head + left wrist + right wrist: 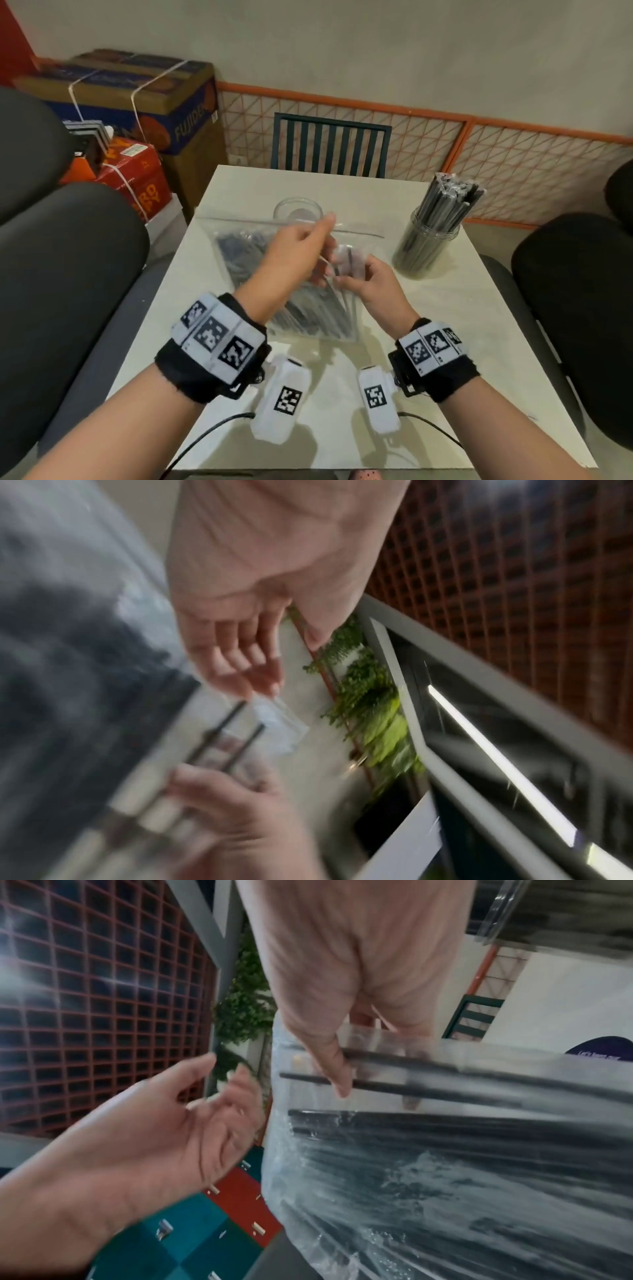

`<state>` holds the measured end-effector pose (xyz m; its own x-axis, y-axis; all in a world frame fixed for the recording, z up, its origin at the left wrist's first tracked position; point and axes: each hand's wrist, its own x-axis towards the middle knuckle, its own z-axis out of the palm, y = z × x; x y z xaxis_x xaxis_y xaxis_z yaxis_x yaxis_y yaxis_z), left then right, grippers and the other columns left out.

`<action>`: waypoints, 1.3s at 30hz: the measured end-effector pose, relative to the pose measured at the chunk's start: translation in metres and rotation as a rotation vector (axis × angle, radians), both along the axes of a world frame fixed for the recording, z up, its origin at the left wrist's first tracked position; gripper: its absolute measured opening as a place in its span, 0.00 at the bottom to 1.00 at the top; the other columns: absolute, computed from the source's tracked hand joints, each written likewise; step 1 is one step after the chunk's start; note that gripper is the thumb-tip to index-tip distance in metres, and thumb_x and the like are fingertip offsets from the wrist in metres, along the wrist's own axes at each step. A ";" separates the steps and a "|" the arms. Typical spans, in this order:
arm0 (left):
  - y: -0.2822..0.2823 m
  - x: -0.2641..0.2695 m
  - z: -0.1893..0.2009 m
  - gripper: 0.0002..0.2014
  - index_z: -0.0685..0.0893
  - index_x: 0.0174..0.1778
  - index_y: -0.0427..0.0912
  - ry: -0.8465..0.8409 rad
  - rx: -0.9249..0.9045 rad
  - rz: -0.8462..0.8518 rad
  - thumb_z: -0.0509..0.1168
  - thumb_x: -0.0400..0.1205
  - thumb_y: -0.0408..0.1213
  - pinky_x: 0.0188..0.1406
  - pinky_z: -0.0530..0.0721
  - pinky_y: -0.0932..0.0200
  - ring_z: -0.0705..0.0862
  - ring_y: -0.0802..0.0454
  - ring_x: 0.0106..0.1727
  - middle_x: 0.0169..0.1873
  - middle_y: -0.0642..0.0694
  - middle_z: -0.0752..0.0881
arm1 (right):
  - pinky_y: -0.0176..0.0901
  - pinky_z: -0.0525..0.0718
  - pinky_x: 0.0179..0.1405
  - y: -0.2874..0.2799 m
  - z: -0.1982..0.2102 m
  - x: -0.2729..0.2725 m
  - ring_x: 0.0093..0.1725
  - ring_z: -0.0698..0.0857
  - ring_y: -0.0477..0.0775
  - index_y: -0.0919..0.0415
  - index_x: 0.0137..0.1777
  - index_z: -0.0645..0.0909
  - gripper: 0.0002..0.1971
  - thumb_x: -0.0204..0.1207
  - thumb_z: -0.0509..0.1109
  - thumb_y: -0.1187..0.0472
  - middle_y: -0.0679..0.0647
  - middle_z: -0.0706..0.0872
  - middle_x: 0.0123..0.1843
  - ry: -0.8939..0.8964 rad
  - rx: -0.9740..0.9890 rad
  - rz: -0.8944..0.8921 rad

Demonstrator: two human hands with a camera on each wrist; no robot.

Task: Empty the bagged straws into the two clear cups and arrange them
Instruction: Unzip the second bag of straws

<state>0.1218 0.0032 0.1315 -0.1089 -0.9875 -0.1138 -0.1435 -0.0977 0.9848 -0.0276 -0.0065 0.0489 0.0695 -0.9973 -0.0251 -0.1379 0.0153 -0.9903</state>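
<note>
A clear plastic bag (pixel 246 253) of black straws lies tilted on the middle of the pale table (pixel 445 342). My right hand (pixel 346 277) pinches the bag's upper corner, thumb pressed over two straws (pixel 445 1085) inside the plastic (pixel 445 1177). My left hand (pixel 322 226) hovers above the bag, fingers relaxed and spread, holding nothing; the right wrist view shows the left hand (pixel 219 1096) apart from the bag. An empty clear cup (pixel 298 209) stands behind the bag. A second clear cup (pixel 428 240), packed with upright black straws, stands at the right. The left wrist view is blurred.
A dark slatted chair (pixel 330 147) faces the table's far edge. Black padded seats flank it, one at the left (pixel 68 274) and one at the right (pixel 575 308). Cardboard boxes (pixel 144 102) are stacked at the back left. Two cables (pixel 212 435) trail over the table's front edge.
</note>
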 end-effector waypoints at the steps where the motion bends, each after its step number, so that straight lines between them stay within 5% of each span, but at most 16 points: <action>1: -0.001 -0.004 0.008 0.22 0.83 0.43 0.37 0.080 0.169 -0.100 0.56 0.83 0.54 0.26 0.82 0.61 0.82 0.50 0.29 0.29 0.44 0.84 | 0.52 0.85 0.58 0.003 -0.001 0.003 0.47 0.86 0.49 0.59 0.48 0.82 0.10 0.70 0.74 0.71 0.54 0.87 0.43 0.001 -0.026 0.010; 3: -0.006 -0.008 0.013 0.26 0.84 0.39 0.37 0.179 0.397 -0.195 0.54 0.82 0.58 0.20 0.82 0.65 0.81 0.55 0.20 0.23 0.46 0.84 | 0.34 0.82 0.49 0.007 -0.001 0.011 0.42 0.83 0.34 0.65 0.49 0.80 0.07 0.73 0.71 0.70 0.50 0.83 0.43 0.031 -0.076 0.022; 6: -0.016 -0.004 0.010 0.29 0.85 0.36 0.36 0.233 0.547 -0.192 0.52 0.83 0.57 0.14 0.80 0.68 0.79 0.59 0.13 0.14 0.49 0.82 | 0.28 0.80 0.42 0.009 -0.007 0.020 0.37 0.82 0.31 0.75 0.48 0.79 0.03 0.76 0.65 0.77 0.53 0.81 0.42 0.073 -0.104 -0.032; 9: -0.021 0.001 0.005 0.24 0.85 0.39 0.34 0.249 0.592 -0.172 0.49 0.86 0.44 0.15 0.82 0.68 0.77 0.60 0.11 0.11 0.51 0.79 | 0.29 0.80 0.44 0.012 -0.010 0.025 0.39 0.82 0.32 0.58 0.40 0.79 0.05 0.75 0.69 0.67 0.53 0.85 0.42 0.185 -0.202 -0.039; 12: -0.019 0.002 0.002 0.19 0.84 0.40 0.33 0.220 0.537 -0.169 0.48 0.83 0.34 0.17 0.83 0.66 0.76 0.59 0.11 0.12 0.50 0.78 | 0.23 0.78 0.47 0.013 -0.008 0.026 0.43 0.82 0.26 0.56 0.49 0.80 0.06 0.75 0.70 0.67 0.49 0.84 0.45 0.185 -0.195 0.018; 16: -0.014 0.002 -0.002 0.11 0.79 0.39 0.38 0.265 0.376 -0.079 0.54 0.83 0.34 0.17 0.81 0.65 0.74 0.57 0.15 0.20 0.49 0.78 | 0.39 0.81 0.60 0.010 0.013 0.010 0.56 0.83 0.48 0.52 0.64 0.72 0.22 0.72 0.74 0.63 0.52 0.82 0.58 0.102 -0.105 0.124; 19: -0.010 0.002 -0.009 0.09 0.80 0.36 0.41 0.272 0.293 -0.024 0.61 0.83 0.36 0.16 0.75 0.67 0.73 0.58 0.20 0.24 0.49 0.76 | 0.33 0.82 0.54 0.012 0.042 -0.002 0.50 0.82 0.45 0.50 0.68 0.69 0.25 0.74 0.73 0.63 0.50 0.78 0.55 0.104 -0.140 0.096; 23: -0.003 -0.007 -0.015 0.17 0.76 0.26 0.43 0.234 0.158 0.034 0.65 0.81 0.40 0.16 0.72 0.65 0.72 0.59 0.18 0.18 0.51 0.72 | 0.22 0.75 0.44 0.012 0.066 -0.002 0.44 0.83 0.46 0.57 0.54 0.84 0.11 0.73 0.74 0.56 0.50 0.85 0.45 0.558 -0.448 0.020; 26: 0.000 -0.010 -0.017 0.16 0.78 0.27 0.43 0.222 0.088 0.034 0.64 0.82 0.44 0.19 0.73 0.65 0.72 0.59 0.19 0.16 0.53 0.72 | 0.30 0.76 0.38 0.012 0.071 -0.001 0.36 0.82 0.48 0.60 0.43 0.87 0.07 0.74 0.73 0.56 0.51 0.87 0.37 0.735 -0.565 -0.004; 29: 0.002 -0.012 -0.021 0.15 0.79 0.32 0.40 0.219 0.057 0.005 0.63 0.82 0.44 0.23 0.75 0.64 0.74 0.58 0.22 0.17 0.54 0.73 | 0.41 0.81 0.39 0.016 0.073 0.000 0.35 0.85 0.53 0.59 0.39 0.88 0.07 0.76 0.71 0.59 0.53 0.89 0.34 0.715 -0.489 -0.045; 34: 0.005 -0.015 -0.025 0.13 0.80 0.34 0.40 0.253 0.079 -0.032 0.61 0.83 0.40 0.27 0.76 0.61 0.76 0.55 0.27 0.20 0.54 0.77 | 0.27 0.74 0.26 0.015 0.077 -0.001 0.25 0.78 0.41 0.59 0.35 0.84 0.09 0.76 0.69 0.60 0.49 0.82 0.25 0.543 -0.248 -0.111; 39: 0.010 -0.018 -0.024 0.14 0.76 0.32 0.41 0.287 0.084 -0.047 0.59 0.84 0.36 0.25 0.74 0.62 0.75 0.57 0.24 0.25 0.50 0.78 | 0.35 0.67 0.25 0.011 0.074 0.007 0.24 0.73 0.44 0.59 0.32 0.79 0.10 0.75 0.67 0.62 0.46 0.76 0.22 0.643 -0.268 -0.265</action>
<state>0.1041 0.0136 0.1074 -0.1938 -0.9690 -0.1530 0.1332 -0.1805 0.9745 -0.0207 0.0043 0.1226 -0.1204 -0.9562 0.2666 -0.7168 -0.1021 -0.6898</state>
